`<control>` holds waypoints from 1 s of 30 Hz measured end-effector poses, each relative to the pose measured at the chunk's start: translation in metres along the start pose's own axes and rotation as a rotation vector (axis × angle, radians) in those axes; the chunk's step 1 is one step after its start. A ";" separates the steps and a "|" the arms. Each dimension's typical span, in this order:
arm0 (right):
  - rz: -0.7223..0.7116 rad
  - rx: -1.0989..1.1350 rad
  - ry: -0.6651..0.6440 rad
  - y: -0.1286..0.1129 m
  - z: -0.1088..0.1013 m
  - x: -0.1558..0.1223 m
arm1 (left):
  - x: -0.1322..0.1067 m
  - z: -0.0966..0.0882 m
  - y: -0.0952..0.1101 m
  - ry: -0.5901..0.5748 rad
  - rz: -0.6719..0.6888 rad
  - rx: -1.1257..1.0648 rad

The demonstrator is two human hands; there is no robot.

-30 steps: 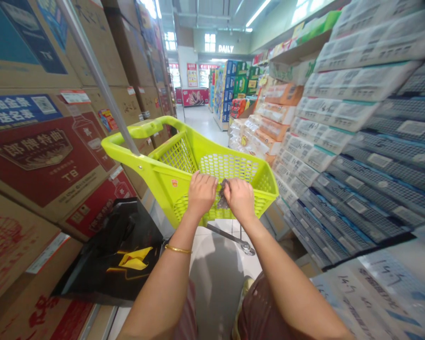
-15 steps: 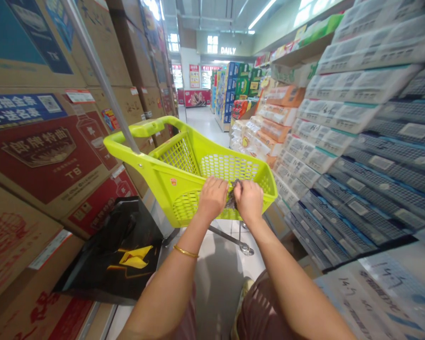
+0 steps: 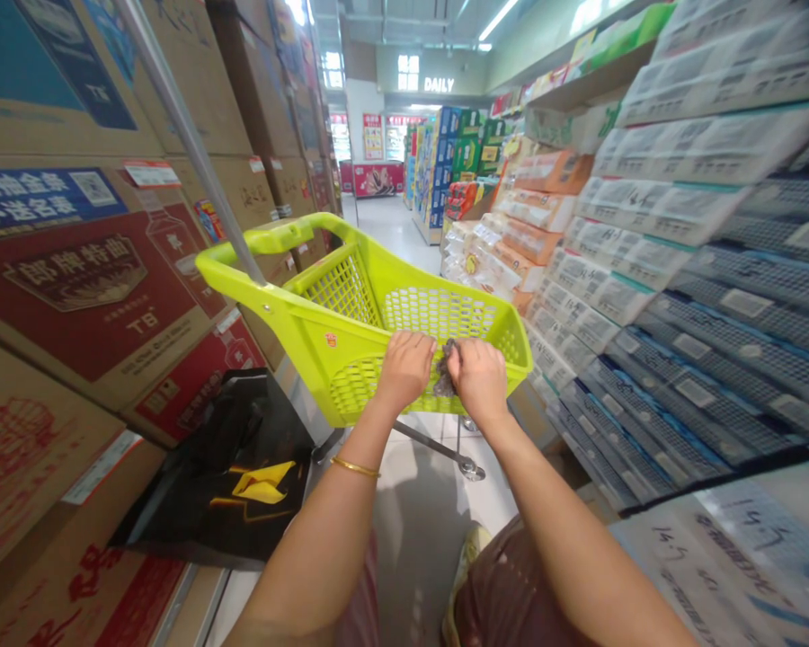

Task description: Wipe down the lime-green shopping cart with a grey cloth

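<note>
Head view: a crumpled, dark-grey, flimsy-looking clump [image 3: 445, 381] is held between the hands, just beside the near rim of a lime-green, perforated plastic trolley [image 3: 297, 325], its longer axis hanging downward; it is pinched by the fingers of the nearer right hand [image 3: 484, 382]; the left hand's [image 3: 408, 370] fingers are curled, their grasp unclear.

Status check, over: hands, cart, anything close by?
Left hand at the near rim of the green cart. Right hand beside it, gripping crumpled dark cloth. Black bag close on the left, beside stacked boxes.
</note>
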State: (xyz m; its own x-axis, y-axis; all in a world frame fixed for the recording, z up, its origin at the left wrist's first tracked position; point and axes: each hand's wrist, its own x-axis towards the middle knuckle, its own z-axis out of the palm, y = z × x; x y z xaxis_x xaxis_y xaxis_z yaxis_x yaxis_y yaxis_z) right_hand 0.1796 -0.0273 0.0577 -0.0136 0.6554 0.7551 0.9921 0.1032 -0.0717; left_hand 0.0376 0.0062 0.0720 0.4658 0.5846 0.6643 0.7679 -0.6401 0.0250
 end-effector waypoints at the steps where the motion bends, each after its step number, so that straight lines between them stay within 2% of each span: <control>1: 0.015 -0.011 -0.005 0.005 -0.003 -0.001 | 0.000 0.000 0.000 0.000 -0.004 0.003; 7: 0.136 -0.026 -0.016 0.023 -0.014 -0.008 | 0.000 0.004 0.003 0.015 -0.013 0.018; 11: 0.179 0.015 0.034 0.015 -0.011 -0.006 | 0.001 0.004 0.006 0.024 -0.031 0.007; 17: 0.085 0.114 0.047 -0.020 0.003 0.001 | 0.002 0.005 0.007 0.021 -0.043 0.000; 20: 0.070 0.130 0.056 -0.027 0.009 0.004 | 0.001 0.005 0.005 0.016 -0.046 0.006; 26: -0.028 0.077 0.037 -0.015 0.010 0.002 | 0.001 0.001 0.000 -0.013 0.004 0.015; 30: -0.039 0.041 0.015 -0.001 0.005 -0.003 | 0.001 -0.002 0.000 -0.010 0.013 0.022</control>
State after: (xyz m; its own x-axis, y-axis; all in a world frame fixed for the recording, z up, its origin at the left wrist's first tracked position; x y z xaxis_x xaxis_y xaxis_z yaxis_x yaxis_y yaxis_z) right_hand 0.1785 -0.0254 0.0521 -0.0503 0.6388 0.7678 0.9849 0.1593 -0.0680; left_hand 0.0370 0.0059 0.0739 0.4798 0.5817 0.6568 0.7712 -0.6366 0.0005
